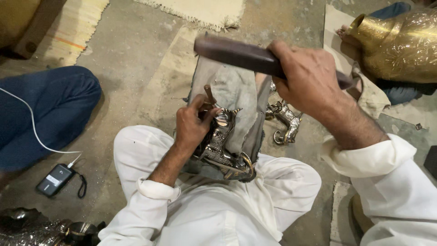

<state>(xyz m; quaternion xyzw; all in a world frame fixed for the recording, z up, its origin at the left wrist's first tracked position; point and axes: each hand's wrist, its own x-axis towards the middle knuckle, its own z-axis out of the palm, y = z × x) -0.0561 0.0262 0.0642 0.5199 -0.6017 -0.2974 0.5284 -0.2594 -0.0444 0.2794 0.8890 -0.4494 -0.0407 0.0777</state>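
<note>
My left hand pinches a short punch tool upright against a silver metal animal figurine resting on a grey cloth-covered block between my knees. My right hand is raised above it, gripping a dark wooden mallet held crosswise. Both my sleeves and trousers are white.
A second silver animal figurine lies on the concrete floor to the right of the block. A large brass vessel sits at the upper right on another person's lap. Another person's blue-clad leg, a phone with cable and dark metalware are at left.
</note>
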